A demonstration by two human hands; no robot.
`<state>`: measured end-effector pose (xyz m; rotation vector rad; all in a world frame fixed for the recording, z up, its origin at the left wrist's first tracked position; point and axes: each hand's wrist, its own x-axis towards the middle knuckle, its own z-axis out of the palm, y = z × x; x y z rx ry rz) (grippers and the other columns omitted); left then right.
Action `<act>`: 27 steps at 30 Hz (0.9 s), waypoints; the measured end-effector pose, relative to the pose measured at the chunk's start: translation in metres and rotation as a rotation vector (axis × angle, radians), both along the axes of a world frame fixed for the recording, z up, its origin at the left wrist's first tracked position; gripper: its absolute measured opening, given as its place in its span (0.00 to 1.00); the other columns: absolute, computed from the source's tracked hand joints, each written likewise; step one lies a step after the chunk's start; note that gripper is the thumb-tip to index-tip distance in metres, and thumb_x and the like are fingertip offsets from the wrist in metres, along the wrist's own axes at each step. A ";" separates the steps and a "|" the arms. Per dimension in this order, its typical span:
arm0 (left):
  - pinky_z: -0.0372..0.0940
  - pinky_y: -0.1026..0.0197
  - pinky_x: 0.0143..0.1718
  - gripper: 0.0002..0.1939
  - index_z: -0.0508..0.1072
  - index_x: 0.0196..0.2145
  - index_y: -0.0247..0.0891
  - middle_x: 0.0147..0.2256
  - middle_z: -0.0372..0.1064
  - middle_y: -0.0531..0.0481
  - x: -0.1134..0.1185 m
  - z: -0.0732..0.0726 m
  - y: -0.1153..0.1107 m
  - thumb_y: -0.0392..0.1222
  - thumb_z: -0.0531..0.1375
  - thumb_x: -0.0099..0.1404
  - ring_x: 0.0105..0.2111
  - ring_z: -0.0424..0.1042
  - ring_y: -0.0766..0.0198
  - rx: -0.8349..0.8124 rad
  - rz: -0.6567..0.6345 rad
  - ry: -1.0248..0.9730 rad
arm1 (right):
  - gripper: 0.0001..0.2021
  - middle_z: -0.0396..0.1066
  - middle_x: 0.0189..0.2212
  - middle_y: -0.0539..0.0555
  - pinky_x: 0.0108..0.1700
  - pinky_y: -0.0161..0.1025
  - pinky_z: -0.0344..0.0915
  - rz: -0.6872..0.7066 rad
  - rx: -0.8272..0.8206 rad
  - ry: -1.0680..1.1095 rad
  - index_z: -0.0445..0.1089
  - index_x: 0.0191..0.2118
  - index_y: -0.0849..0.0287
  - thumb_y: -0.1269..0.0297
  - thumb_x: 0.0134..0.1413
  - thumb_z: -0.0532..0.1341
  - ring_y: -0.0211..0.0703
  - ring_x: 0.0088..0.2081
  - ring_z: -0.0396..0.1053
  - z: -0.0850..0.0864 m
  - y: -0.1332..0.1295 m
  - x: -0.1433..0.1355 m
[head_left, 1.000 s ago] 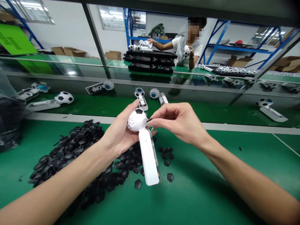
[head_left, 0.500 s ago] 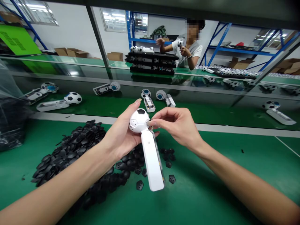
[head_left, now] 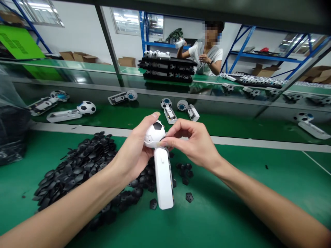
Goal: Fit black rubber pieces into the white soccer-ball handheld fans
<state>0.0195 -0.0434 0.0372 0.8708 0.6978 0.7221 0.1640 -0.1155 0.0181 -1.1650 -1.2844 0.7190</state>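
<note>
My left hand is wrapped around the ball end of a white handheld device with a soccer-ball head. Its white handle points down towards me, with a side edge showing inner parts. At the right side of the ball, my right hand has thumb and forefinger pinched together against it. A dark sliver shows by those fingertips, but what they hold is mostly hidden. Below my left hand lies a heap of black pentagon pieces. A few loose ones, such as a single black pentagon, lie right of the handle.
Beyond the pale rail, similar devices lie on a green conveyor, among them a ball-headed one. A dark-filled plastic bag stands at left. Across the line, a co-worker holds a white device near stacked black trays.
The device has turned slightly, its handle swinging left, and my right fingertips press closer to the ball. Devices on the near conveyor have shifted right. The co-worker's raised hand now holds a device.
</note>
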 end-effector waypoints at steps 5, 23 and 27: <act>0.67 0.62 0.23 0.17 0.71 0.27 0.40 0.24 0.65 0.52 -0.003 0.005 -0.003 0.51 0.70 0.64 0.21 0.64 0.65 0.055 0.015 0.046 | 0.22 0.77 0.28 0.48 0.33 0.39 0.74 -0.013 0.022 -0.073 0.68 0.31 0.55 0.48 0.50 0.79 0.41 0.28 0.75 0.003 -0.005 -0.001; 0.63 0.69 0.16 0.13 0.71 0.30 0.39 0.23 0.65 0.56 -0.006 0.022 -0.005 0.45 0.72 0.60 0.19 0.63 0.70 0.122 0.019 0.002 | 0.18 0.69 0.32 0.47 0.32 0.37 0.57 -0.286 0.266 -0.755 0.63 0.39 0.55 0.49 0.69 0.68 0.37 0.31 0.66 -0.003 -0.005 -0.007; 0.65 0.68 0.16 0.13 0.71 0.31 0.39 0.24 0.67 0.56 -0.006 0.022 -0.009 0.45 0.70 0.62 0.18 0.65 0.69 0.086 -0.004 0.004 | 0.19 0.67 0.29 0.45 0.29 0.36 0.56 -0.236 0.371 -0.635 0.62 0.38 0.55 0.45 0.71 0.65 0.36 0.28 0.64 -0.001 -0.003 -0.006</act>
